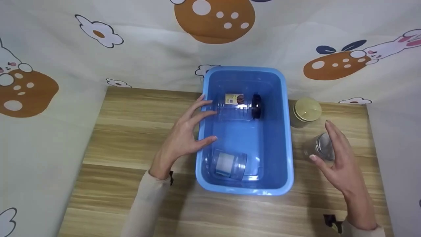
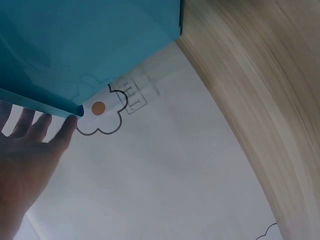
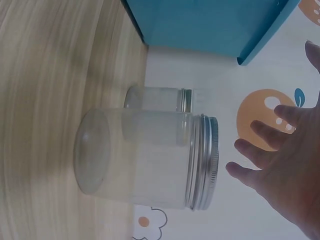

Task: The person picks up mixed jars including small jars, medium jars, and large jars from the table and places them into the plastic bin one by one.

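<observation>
My left hand (image 1: 184,135) reaches over the left rim of a blue plastic tub (image 1: 290,171), fingers spread and loosely bent. In the left wrist view its fingertips are right at the rim. Spread above a clear jar with a silver screw lid (image 1: 324,146), my right hand (image 1: 343,168) holds nothing. That jar (image 3: 160,160) stands upright in the right wrist view, the fingers a little apart from its lid. Inside the tub lie a clear jar with a dark lid (image 1: 256,107) and, nearer me, a clear container with a white label (image 1: 225,163).
A jar with a gold lid (image 1: 308,109) stands just right of the tub, behind the silver-lidded one. Everything rests on a wood-grain table (image 1: 131,131). White patterned cloth (image 1: 148,49) rises at the back and both sides.
</observation>
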Action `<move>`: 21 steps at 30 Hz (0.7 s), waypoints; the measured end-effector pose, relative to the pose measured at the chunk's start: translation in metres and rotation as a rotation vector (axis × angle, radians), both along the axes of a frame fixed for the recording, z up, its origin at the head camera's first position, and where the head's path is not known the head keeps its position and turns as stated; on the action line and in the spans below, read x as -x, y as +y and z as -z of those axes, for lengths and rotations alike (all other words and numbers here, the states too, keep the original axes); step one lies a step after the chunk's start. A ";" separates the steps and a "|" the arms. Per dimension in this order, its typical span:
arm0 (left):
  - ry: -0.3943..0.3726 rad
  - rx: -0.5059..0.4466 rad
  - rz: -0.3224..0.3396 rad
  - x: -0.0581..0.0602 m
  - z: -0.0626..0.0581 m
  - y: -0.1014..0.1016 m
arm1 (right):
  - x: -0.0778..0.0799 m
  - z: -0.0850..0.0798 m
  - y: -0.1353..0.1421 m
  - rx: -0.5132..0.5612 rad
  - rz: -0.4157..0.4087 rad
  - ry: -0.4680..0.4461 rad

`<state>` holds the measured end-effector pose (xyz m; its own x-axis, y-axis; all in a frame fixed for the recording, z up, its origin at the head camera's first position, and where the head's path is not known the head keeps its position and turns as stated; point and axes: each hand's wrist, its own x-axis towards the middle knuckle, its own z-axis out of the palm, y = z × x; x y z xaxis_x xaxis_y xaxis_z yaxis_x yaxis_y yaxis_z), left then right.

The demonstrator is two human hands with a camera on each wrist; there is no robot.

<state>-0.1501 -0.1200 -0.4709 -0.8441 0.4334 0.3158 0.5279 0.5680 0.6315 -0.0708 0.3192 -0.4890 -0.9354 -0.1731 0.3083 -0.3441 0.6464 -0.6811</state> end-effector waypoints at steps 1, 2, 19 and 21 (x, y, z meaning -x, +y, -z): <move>-0.007 -0.009 0.003 0.000 0.000 0.000 | 0.000 0.001 0.000 0.001 0.004 -0.008; -0.015 -0.016 0.005 0.000 0.001 -0.001 | -0.001 0.001 0.000 0.002 0.005 -0.009; -0.042 -0.074 0.020 0.000 0.009 -0.003 | -0.003 0.007 0.013 -0.001 0.075 -0.103; -0.039 -0.076 0.022 0.000 0.011 -0.003 | -0.003 0.009 0.014 0.008 0.095 -0.122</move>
